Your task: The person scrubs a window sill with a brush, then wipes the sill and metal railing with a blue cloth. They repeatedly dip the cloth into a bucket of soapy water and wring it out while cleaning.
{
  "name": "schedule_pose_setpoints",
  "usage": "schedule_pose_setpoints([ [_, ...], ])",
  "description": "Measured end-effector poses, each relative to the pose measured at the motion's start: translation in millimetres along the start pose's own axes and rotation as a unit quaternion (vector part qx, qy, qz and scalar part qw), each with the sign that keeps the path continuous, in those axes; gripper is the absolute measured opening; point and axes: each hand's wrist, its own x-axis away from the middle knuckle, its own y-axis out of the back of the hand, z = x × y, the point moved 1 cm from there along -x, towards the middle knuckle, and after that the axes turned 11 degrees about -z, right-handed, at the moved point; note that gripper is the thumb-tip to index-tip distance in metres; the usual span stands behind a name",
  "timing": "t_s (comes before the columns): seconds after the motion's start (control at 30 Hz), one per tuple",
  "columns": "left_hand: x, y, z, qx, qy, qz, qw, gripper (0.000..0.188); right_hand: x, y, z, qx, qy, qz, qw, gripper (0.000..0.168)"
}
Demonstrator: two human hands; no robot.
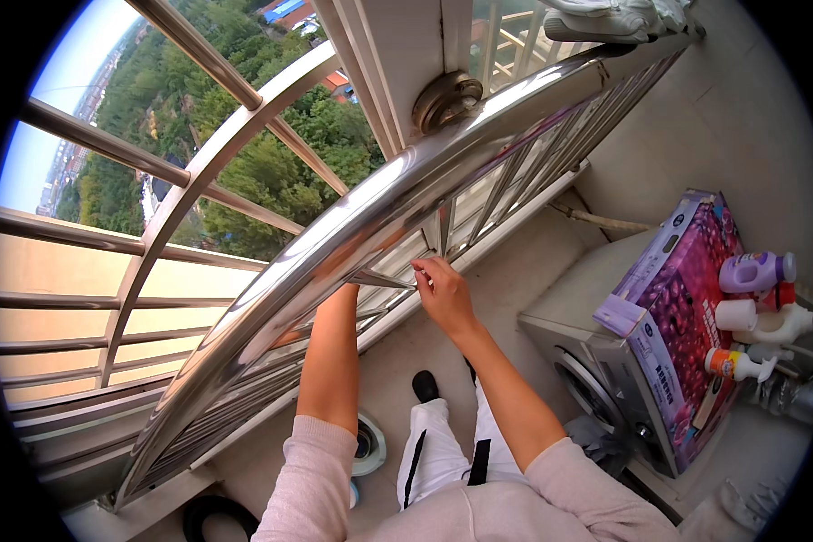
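My right hand (442, 293) is beside a slim metal baluster (386, 279) under the stainless-steel handrail (325, 244). Its thumb and index finger come close together at the baluster; whether they grip it or something small is unclear. My left forearm (330, 352) reaches up to the railing, and the left hand itself is hidden behind the handrail. More balusters (501, 196) run along below the rail to the upper right.
A front-loading washing machine (576, 359) stands at right, bearing a purple printed box (677, 318), a purple detergent bottle (755, 272) and a spray bottle (735, 364). White shoes (603, 24) rest over the rail. A basin (371, 444) sits on the floor near my feet.
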Motion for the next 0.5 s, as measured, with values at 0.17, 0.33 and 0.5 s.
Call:
schedule_pose_setpoints([
  [0.17, -13.0, 8.9, -9.6, -0.085, 0.033, 0.126, 0.988, 0.033, 1.8, 8.8, 4.6, -0.013, -0.013, 0.016, 1.0, 0.011],
  [0.33, -4.9, 9.0, -1.3, -0.079, 0.047, 0.109, 0.99, 0.044, 3.7, 6.2, 5.6, -0.019, -0.019, 0.021, 0.999, 0.01],
  [0.5, 4.4, 12.3, -2.8, -0.041, 0.16, 0.033, 0.986, 0.047, 1.0, 5.3, 5.2, -0.013, -0.008, 0.033, 0.999, 0.011],
])
